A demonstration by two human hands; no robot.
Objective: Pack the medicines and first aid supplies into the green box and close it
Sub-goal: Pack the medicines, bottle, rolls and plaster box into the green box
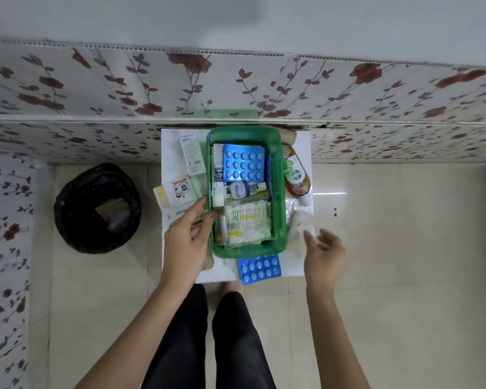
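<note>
My left hand (pixel 186 242) nearest, fingers loosely curled at green box (pixel 246 249) left wall, grasping nothing clear. Right hand (pixel 324 255) spread, empty, beside right wall. Box sits mid white surface (pixel 298 265), nearly full. Blue blister pack (pixel 259 269), brown antiseptic bottle (pixel 295 175), cartons (pixel 191 155) remain outside. Risk: overfilled contents stand proud, lid won't shut; bottle may tip, leak.

Soft, even indoor light; floor (pixel 328 194) glare, wide-angle bending at edges, slight blur.
</note>
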